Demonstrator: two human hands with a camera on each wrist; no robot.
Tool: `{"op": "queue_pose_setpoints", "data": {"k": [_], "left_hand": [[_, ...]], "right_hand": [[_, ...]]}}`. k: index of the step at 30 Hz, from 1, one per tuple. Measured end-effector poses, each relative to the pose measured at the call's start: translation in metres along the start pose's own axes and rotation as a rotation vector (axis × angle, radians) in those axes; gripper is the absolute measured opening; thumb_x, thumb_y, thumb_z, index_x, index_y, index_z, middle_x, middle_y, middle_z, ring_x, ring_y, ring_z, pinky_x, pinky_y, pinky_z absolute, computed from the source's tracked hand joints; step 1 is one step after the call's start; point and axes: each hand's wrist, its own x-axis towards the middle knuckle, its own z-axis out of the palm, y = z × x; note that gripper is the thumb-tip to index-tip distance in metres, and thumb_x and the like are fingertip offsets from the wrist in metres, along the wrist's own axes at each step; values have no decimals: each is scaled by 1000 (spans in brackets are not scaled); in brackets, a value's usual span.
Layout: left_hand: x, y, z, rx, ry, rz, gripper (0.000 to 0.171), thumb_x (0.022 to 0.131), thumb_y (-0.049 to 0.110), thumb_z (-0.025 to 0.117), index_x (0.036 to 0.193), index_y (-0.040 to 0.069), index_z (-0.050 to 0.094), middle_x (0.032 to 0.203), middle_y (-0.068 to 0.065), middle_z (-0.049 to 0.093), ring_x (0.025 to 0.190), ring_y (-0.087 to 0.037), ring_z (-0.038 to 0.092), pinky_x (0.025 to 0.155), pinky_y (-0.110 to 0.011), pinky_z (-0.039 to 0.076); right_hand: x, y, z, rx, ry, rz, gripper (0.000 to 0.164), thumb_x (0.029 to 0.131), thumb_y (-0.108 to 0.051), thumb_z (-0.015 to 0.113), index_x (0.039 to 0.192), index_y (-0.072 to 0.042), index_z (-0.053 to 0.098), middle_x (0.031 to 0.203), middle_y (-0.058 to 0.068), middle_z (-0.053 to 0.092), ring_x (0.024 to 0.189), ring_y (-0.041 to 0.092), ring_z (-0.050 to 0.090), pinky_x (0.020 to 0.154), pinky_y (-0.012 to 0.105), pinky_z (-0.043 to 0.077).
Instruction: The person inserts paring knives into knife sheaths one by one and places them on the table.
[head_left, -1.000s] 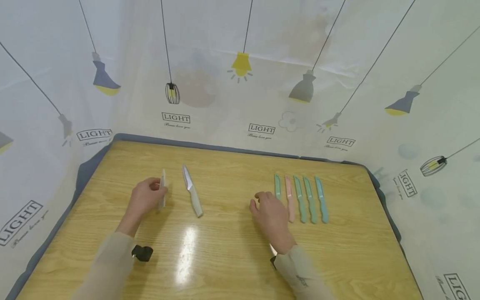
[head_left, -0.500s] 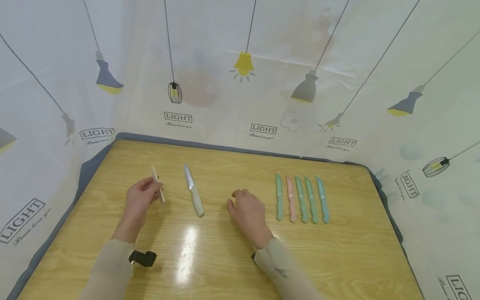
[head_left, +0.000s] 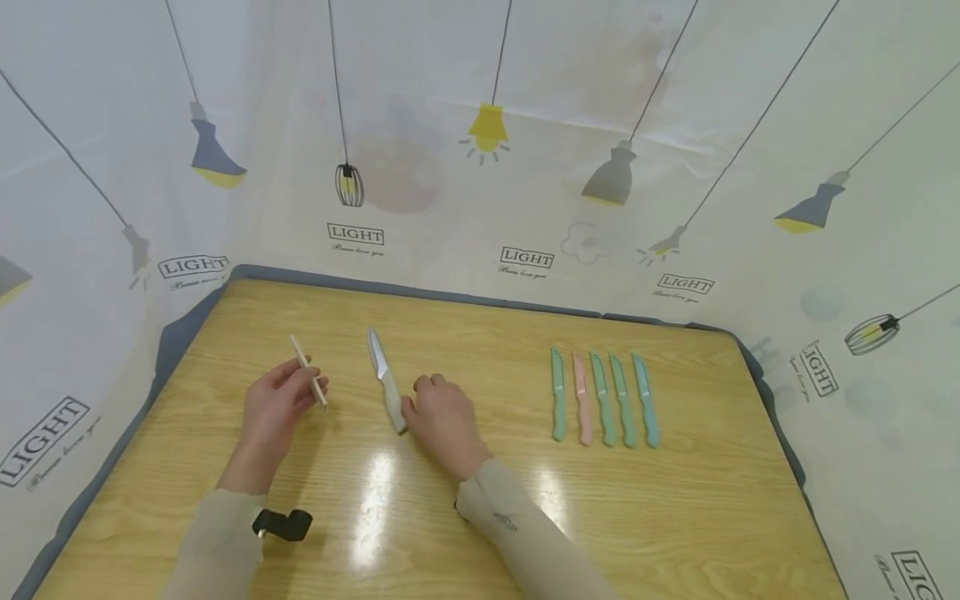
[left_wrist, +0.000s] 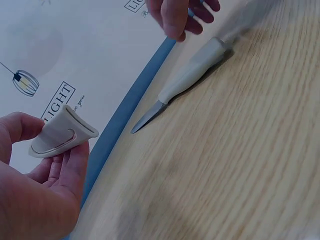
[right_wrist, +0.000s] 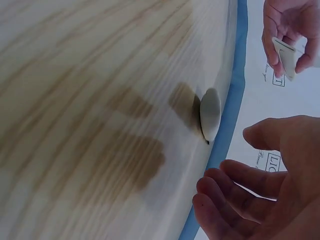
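Observation:
My left hand (head_left: 273, 408) pinches a cream-white knife sheath (left_wrist: 62, 132) between thumb and fingers, above the left of the table. Its slotted open end faces the knife in the left wrist view. A knife with a pale handle (head_left: 393, 402) and a bare steel blade (head_left: 377, 353) lies on the table between my hands, its tip pointing away from me. My right hand (head_left: 445, 423) hovers beside the handle's right side with loosely bent fingers and holds nothing. In the right wrist view a gap shows between its fingers and the knife handle (right_wrist: 210, 115).
Several small knives lie in a row at the right: green (head_left: 558, 396), pink (head_left: 581, 400) and blue (head_left: 645, 402). The wooden table (head_left: 697, 500) has a grey-blue edge (head_left: 450, 298) at the back, against a lamp-patterned cloth (head_left: 420, 83).
My right hand has moved left from the row of small knives to the pale knife's handle. The left hand has turned the sheath, tilting its far end leftward.

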Motion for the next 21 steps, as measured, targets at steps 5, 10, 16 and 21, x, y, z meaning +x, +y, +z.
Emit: {"op": "queue_pose_setpoints", "data": {"k": [5, 10, 16, 21], "left_hand": [[-1, 0, -1, -20, 5, 5, 68, 93, 17, 64, 144, -13, 31, 105, -1, 61, 93, -11, 67, 86, -25, 53], [-4, 1, -2, -24, 6, 15, 64, 93, 15, 64, 142, -12, 33, 103, 0, 62, 92, -11, 67, 86, -26, 53], [-4, 0, -5, -46, 20, 17, 57, 92, 13, 65, 136, -10, 38, 98, 1, 65, 89, -11, 68, 83, -25, 54], [-2, -3, -7, -34, 20, 22, 62, 91, 15, 66, 139, -12, 36, 99, 0, 64, 90, -11, 68, 82, -25, 54]], "right_hand": [[11, -14, 5, -11, -17, -11, 33, 95, -40, 56, 89, -8, 62, 75, 0, 52, 59, 13, 46, 45, 23, 39], [20, -24, 12, -3, -41, 24, 38, 94, -45, 57, 90, -7, 61, 77, 1, 50, 61, 13, 46, 45, 23, 39], [28, -33, 21, -2, -80, 54, 45, 93, -49, 56, 93, -5, 61, 79, 2, 51, 61, 13, 47, 45, 22, 41], [30, -31, 25, -73, -65, 56, 38, 92, -41, 61, 95, -3, 64, 77, 3, 53, 58, 12, 48, 43, 22, 41]]}}
